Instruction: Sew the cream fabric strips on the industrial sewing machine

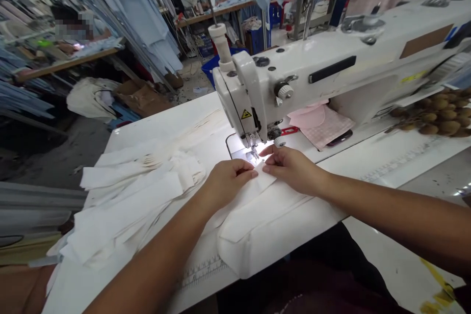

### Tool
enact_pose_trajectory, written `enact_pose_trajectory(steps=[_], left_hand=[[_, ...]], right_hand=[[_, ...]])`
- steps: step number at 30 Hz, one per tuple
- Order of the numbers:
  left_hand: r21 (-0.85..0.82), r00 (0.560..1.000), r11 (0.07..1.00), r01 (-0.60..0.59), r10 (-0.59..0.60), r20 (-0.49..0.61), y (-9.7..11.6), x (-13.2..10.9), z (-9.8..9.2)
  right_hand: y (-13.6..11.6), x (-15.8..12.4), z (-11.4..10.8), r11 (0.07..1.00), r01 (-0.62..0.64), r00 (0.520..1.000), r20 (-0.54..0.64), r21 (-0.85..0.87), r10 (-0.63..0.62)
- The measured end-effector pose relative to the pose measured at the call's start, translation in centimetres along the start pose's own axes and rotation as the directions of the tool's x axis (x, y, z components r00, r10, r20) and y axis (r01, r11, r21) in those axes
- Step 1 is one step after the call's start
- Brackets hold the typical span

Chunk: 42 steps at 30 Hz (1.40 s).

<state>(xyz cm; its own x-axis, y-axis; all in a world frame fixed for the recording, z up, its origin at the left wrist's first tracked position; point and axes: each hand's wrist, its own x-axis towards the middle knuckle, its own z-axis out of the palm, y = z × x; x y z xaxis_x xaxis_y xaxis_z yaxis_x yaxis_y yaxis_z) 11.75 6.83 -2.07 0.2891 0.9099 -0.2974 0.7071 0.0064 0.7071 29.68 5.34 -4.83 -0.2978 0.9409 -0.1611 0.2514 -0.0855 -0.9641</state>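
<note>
I have two hands on one white fabric piece (257, 216), smooth and folded, lying just before the presser foot (253, 153). My left hand (230, 176) pinches its edge, and my right hand (290, 167) pinches beside it. One glossy white sewing machine (312, 68) stands behind, and one loose pile of white strips (136, 196) lies to the left.

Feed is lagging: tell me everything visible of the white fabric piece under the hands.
The white fabric piece looks like thin cloth, a long folded strip lying flat on the table. Its near end hangs over the table's edge; its far end lies lit at the sewing machine's needle, pinched by the left hand and right hand.
</note>
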Motion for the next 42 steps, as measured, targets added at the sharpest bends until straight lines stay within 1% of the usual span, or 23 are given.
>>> enact_pose_trajectory(steps=[3,8,11,17,20,25,27,30,33,35,38,40,42], left_hand=[[-0.009,0.999,0.999,0.035,-0.035,-0.004,0.0,0.0,0.1],[-0.126,0.998,0.991,0.038,-0.043,-0.036,0.0,-0.1,0.7],[-0.112,0.996,0.993,0.045,-0.053,-0.074,0.3,-0.3,0.8],[-0.189,0.996,0.982,0.008,-0.025,-0.088,0.2,-0.3,1.0],[-0.215,0.996,0.977,0.008,-0.028,-0.088,0.1,-0.3,1.1],[-0.183,0.993,0.982,0.041,-0.06,-0.1,0.4,-0.3,1.0],[-0.163,0.992,0.985,0.054,-0.071,-0.101,0.5,-0.2,1.0],[-0.155,0.991,0.986,0.053,-0.072,-0.116,0.3,0.0,1.0],[-0.152,0.99,0.987,0.059,-0.077,-0.121,0.1,0.1,1.0],[-0.129,0.989,0.989,0.07,-0.085,-0.12,0.1,0.2,0.9],[-0.027,0.989,0.996,0.084,-0.087,-0.116,0.3,0.6,0.8],[0.066,0.991,0.994,0.092,-0.085,-0.1,0.6,1.0,0.6],[0.137,0.993,0.986,0.096,-0.085,-0.08,1.0,1.5,0.5]], right_hand=[[0.2,0.1,-0.3,1.0,-0.002,1.0,0.007,-0.029,0.002],[0.5,0.3,-0.4,0.994,-0.01,1.0,-0.027,-0.107,0.007],[0.5,0.4,-0.4,0.992,-0.015,0.999,-0.046,-0.126,0.009],[0.7,0.3,-0.3,0.999,-0.027,0.999,-0.03,-0.03,0.026],[0.6,0.2,-0.2,1.0,-0.025,0.999,-0.037,0.001,0.025],[0.1,0.0,-0.2,0.996,-0.061,0.998,-0.007,0.057,0.062],[-0.1,-0.1,-0.2,0.995,-0.081,0.997,0.006,0.054,0.081],[-0.2,-0.1,-0.4,0.995,-0.101,0.995,-0.006,0.025,0.101],[-0.2,0.0,-0.5,0.994,-0.104,0.994,-0.02,0.036,0.105],[-0.1,0.1,-0.5,0.996,-0.094,0.995,-0.025,-0.012,0.093],[-0.1,0.4,-0.5,0.979,-0.082,0.996,-0.042,-0.187,0.075],[-0.4,0.6,-0.5,0.945,-0.066,0.998,-0.039,-0.32,0.057],[-0.8,0.8,-0.4,0.883,-0.037,0.999,-0.018,-0.468,0.032]])
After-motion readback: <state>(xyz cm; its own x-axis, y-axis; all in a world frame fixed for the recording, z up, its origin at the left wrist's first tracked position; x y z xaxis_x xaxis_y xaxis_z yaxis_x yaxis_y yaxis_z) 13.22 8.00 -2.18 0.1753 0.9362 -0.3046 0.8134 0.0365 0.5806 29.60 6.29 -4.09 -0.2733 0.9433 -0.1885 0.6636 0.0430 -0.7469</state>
